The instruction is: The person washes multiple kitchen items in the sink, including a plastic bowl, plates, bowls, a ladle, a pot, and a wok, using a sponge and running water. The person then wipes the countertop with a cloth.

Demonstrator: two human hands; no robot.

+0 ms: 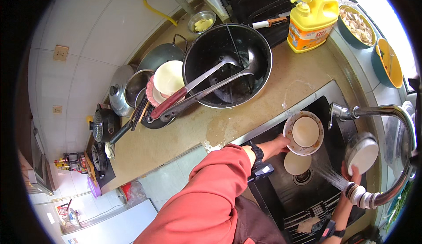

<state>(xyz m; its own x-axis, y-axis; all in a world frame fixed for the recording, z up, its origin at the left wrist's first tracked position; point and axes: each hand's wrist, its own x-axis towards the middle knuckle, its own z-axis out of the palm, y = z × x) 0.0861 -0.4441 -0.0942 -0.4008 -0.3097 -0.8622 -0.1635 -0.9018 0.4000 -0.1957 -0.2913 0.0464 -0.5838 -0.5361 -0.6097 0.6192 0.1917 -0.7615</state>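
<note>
My left hand (282,142) grips the left rim of a white patterned bowl (287,122) over the black sink (270,178). Inside that bowl lies a smaller pale round dish (306,131). Just below it, a plain pale round dish (297,164) rests near the drain (303,177). On the sink's right side, my right hand (352,174) holds a tilted white bowl (363,156), whose upper part is blurred. Water (333,177) sprays leftward from the faucet nozzle (357,194), close to my right wrist.
A large black wok (211,89) with ladles stands on the counter (227,125), beside stacked bowls (168,75) and pots. A yellow detergent jug (311,23) is at the back. The curved chrome faucet (382,110) arches along the right. A rack (313,211) crosses the sink's near end.
</note>
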